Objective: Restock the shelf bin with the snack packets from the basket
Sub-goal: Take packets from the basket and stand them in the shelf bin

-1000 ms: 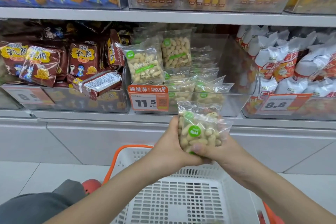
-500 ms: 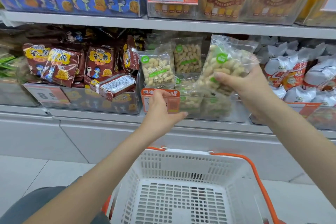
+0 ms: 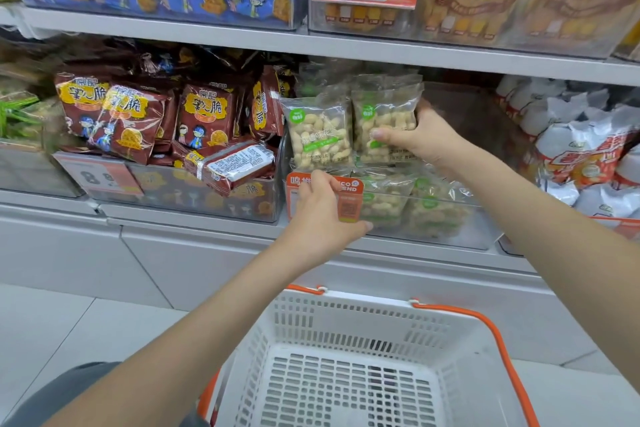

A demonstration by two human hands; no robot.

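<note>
My right hand (image 3: 417,137) grips a clear peanut packet (image 3: 384,114) with green labels, held upright inside the clear shelf bin (image 3: 460,229) on the middle shelf. Another peanut packet (image 3: 317,132) stands upright just to its left, and several more lie flat in the bin's front. My left hand (image 3: 323,215) rests on the bin's front wall, over the orange price tag (image 3: 349,191), fingers curled around it. The white basket (image 3: 346,322) with orange handles sits below on the floor, and no packets show in its visible part.
Brown snack packs (image 3: 204,114) fill the bin on the left, one lying tilted over its front edge. White and red bags (image 3: 581,149) fill the bin on the right. The upper shelf (image 3: 242,35) overhangs closely, carrying blue packs and a 6.5 price tag.
My right hand carried the peanut packet from above the basket up into the bin and stood it beside the upright packet. My left hand let go of it and moved to the bin's front.
</note>
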